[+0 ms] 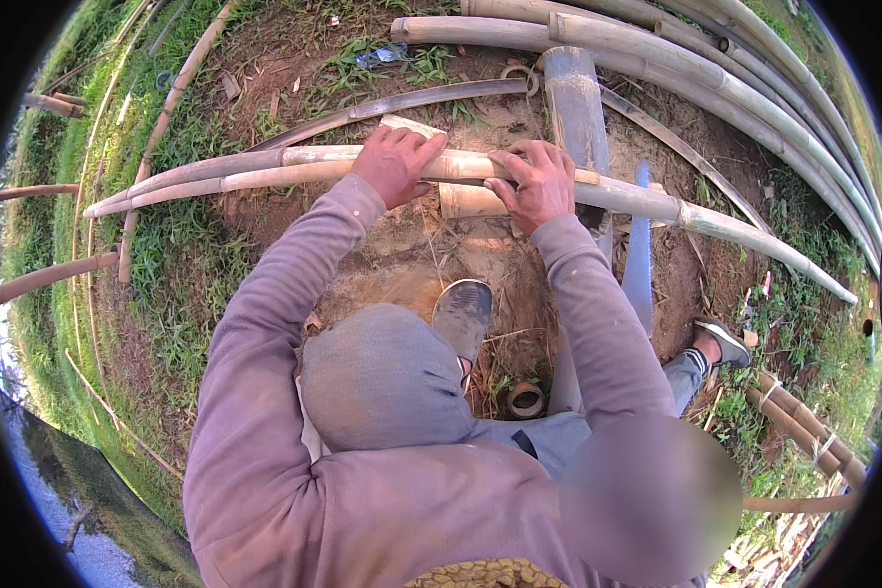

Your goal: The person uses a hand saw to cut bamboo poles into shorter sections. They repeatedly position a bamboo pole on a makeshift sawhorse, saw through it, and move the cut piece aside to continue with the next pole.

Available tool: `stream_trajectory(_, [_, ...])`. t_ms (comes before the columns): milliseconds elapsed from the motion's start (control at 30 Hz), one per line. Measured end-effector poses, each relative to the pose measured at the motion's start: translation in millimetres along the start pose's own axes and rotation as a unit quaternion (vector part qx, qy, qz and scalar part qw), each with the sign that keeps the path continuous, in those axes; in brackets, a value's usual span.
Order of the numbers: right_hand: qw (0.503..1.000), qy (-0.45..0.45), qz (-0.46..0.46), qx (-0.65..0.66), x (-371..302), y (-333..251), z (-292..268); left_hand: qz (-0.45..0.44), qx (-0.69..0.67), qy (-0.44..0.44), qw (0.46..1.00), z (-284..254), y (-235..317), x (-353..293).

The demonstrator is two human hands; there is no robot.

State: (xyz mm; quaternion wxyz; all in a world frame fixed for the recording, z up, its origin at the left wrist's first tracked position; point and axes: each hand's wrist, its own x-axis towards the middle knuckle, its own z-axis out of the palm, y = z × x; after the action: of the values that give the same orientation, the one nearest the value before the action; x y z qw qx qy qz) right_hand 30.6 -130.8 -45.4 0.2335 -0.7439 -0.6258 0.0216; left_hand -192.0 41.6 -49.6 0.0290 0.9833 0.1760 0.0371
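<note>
Two slim bamboo poles lie side by side across the space in front of me. The shorter pole (201, 172) ends just past my right hand, while the longer pole (755, 235) runs on to the far right. My left hand (399, 162) is closed over both poles, its fingers on the far side. A little to its right, my right hand (537, 183) grips them near the shorter pole's end, thumb on the near side. Under the poles are a short split bamboo piece (472, 202) and a thick bamboo log (576, 98). A saw (638, 269) stands beside my right forearm.
Several long bamboo poles (686, 69) are stacked at the far right. A bent bamboo strip (392, 103) lies behind my hands. My shoe (462, 318) rests on the dirt near a bamboo ring (525, 400). Tied bamboo pieces (804, 431) lie at the right; grass (167, 294) covers the left.
</note>
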Motion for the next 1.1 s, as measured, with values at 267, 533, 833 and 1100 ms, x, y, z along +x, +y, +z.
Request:
stream_trajectory(267, [0.932,0.196,0.302,-0.041,-206,91,-52,-0.008,-0.003,-0.023,1.0,12,0,9])
stream_trajectory(533, [0.856,-0.184,0.454,-0.165,-382,135,-57,-0.02,-0.037,-0.154,0.987,-1,92,77])
stream_trajectory(833, [0.885,-0.226,0.392,-0.111,-389,136,-42,-0.032,-0.065,-0.207,0.976,2,144,134])
stream_trajectory(1100, [0.791,0.156,0.467,0.364,-397,7,-164,-0.053,-0.067,-0.225,0.971,6,135,138])
